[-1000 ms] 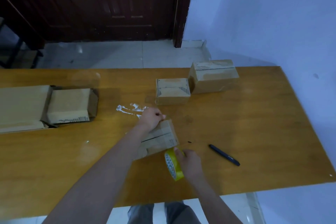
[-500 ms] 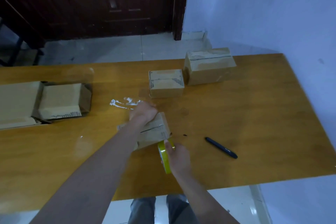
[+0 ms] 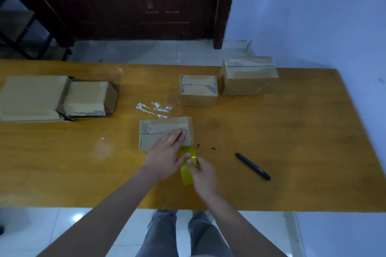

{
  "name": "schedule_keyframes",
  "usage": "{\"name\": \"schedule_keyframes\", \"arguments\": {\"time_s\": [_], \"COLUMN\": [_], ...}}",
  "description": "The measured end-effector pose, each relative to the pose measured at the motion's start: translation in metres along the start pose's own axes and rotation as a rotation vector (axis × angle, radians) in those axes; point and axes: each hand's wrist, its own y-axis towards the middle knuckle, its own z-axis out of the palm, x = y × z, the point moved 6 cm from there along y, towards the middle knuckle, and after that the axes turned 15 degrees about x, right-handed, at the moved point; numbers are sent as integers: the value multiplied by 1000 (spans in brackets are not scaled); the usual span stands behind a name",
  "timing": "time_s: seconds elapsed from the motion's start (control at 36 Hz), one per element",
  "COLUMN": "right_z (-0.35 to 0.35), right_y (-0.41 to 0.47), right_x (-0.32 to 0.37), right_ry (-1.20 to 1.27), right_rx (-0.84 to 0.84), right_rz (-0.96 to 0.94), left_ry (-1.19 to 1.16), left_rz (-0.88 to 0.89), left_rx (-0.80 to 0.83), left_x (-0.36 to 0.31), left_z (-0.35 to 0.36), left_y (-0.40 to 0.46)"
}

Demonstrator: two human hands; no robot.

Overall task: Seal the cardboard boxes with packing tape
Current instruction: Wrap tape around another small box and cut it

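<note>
right hand [image 3: 201, 171]: nearest to the person. it pinches the yellow tape roll [image 3: 187, 168] between thumb and fingers, so the roll stands on its edge on the table [image 3: 62, 169], likely so tape can come off toward the box.
left hand [image 3: 167, 154]: fingers lie flat on top of the small box [image 3: 163, 131], and the thumb reaches back to touch the tape roll. it is not closed around anything. i think it presses down so the box will not slide, and helps find the loose end of the tape.
small box: sits just past the tape roll, flaps folded shut, with a dark line where they meet. i see no yellow tape across it yet, so this one seems to be the one being sealed now.
pen [image 3: 253, 166]: lies alone to the right, well apart from both hands, out of the way.
white scraps [image 3: 153, 108]: stuck on the table just behind the small box.
closed boxes [image 3: 198, 89]: two stand farther back, a little one and a bigger one [image 3: 248, 76] beside it. they look shut; i cannot tell if they are taped.
flat cardboard [image 3: 31, 98]: far left, lying down with an open box [image 3: 89, 98] next to it, maybe waiting for their turn.
</note>
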Motion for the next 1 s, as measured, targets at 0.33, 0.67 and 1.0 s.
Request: {"name": "schedule_keyframes", "arguments": {"time_s": [0.33, 0.67, 1.0], "right_z": [11, -120, -148], "right_y": [-5, -20, -19], "right_x": [-14, -46, -72], "right_ry": [-146, -729, -739], "right_rx": [31, -301, -24], "right_rz": [243, 258, 161], "left_ry": [36, -42, -21], "left_rz": [-66, -32, -52], "left_rx": [11, 19, 5], "left_x": [-8, -3, -4], "left_z": [7, 16, 19], "left_y": [-5, -2, -5]}}
